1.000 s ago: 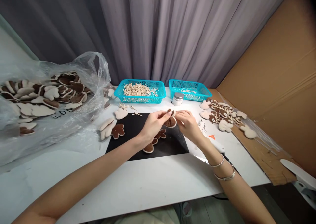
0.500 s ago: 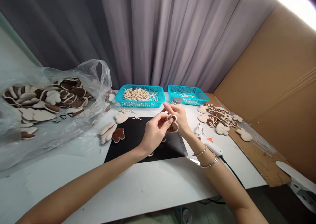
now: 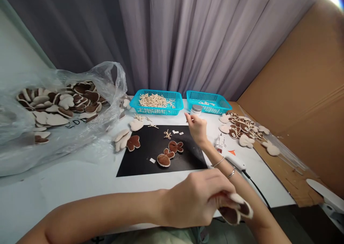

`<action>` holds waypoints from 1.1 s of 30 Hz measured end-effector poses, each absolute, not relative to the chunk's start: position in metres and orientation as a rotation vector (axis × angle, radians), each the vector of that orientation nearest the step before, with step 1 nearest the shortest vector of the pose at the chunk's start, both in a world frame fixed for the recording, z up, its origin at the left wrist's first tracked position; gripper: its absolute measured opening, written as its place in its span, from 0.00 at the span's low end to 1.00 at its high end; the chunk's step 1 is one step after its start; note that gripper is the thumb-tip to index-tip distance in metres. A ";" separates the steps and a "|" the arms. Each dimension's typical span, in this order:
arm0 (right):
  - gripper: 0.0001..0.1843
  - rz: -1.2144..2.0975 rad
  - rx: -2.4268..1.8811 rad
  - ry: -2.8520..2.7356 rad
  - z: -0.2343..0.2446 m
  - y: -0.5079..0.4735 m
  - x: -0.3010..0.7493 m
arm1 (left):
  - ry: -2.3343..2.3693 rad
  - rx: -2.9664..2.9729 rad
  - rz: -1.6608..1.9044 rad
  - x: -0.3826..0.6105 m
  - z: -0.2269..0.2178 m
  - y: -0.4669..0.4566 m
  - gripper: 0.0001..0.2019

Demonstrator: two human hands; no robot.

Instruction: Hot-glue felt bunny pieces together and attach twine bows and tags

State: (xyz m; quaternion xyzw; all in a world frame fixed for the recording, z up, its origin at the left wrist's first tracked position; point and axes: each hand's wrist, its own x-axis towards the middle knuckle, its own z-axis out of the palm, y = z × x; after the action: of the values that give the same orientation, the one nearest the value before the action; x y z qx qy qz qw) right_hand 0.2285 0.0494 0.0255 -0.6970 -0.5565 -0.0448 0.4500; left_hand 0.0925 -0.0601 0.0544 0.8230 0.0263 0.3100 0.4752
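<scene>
My left hand [image 3: 193,197] is closed round a brown-and-cream plush bunny-shaped piece [image 3: 231,213], its lobes poking out past the fingers over the near table edge. My right hand [image 3: 198,130] is raised in front of the grey-lidded jar [image 3: 196,110], fingers curled together; whatever is in them is too small to make out. Below, two brown plush bunny-shaped pieces [image 3: 163,160] lie touching on the black mat [image 3: 139,165]. A twine bow [image 3: 167,134] and a few small white tags [image 3: 152,160] rest around them. Another brown piece [image 3: 133,143] overlaps the mat's left edge.
A turquoise basket [image 3: 157,111] holds many twine bows; a second basket [image 3: 215,109] has small white bits. A plastic bag [image 3: 107,129] of plush pieces is at left. Bow-trimmed pieces [image 3: 236,125] pile at right, near a glue gun [image 3: 236,162] with a black cord.
My hands were together over the mat at the plush piece. My left hand has moved toward me and right with it, while my right hand stays up near the jar, uncovering the mat.
</scene>
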 end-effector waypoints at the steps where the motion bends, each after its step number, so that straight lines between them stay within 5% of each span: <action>1: 0.22 -0.122 -1.763 -1.364 0.027 0.050 0.237 | 0.075 2.061 0.690 0.090 0.055 -0.062 0.07; 6: 0.19 -0.089 -1.965 -1.278 0.036 0.047 0.298 | 0.545 2.027 0.392 0.054 0.054 -0.029 0.07; 15: 0.15 0.825 -1.731 -1.517 0.033 0.093 0.303 | 1.026 2.108 0.328 -0.026 0.039 0.037 0.17; 23: 0.15 0.630 -1.291 -0.988 0.075 0.114 0.361 | 1.059 2.557 0.175 -0.077 0.044 0.066 0.15; 27: 0.14 0.605 -1.258 -0.844 0.067 0.049 0.396 | 1.053 2.754 0.093 -0.090 0.033 0.067 0.23; 33: 0.12 0.693 -1.407 -0.785 0.034 -0.080 0.379 | 1.120 3.121 0.051 -0.072 0.024 0.072 0.18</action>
State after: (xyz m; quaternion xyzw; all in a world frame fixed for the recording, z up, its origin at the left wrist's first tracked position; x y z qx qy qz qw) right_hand 0.3793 -0.0805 0.0339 -0.6168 -0.3441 0.3037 0.6395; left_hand -0.0721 0.0723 0.0240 0.9375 0.3365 0.0152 -0.0871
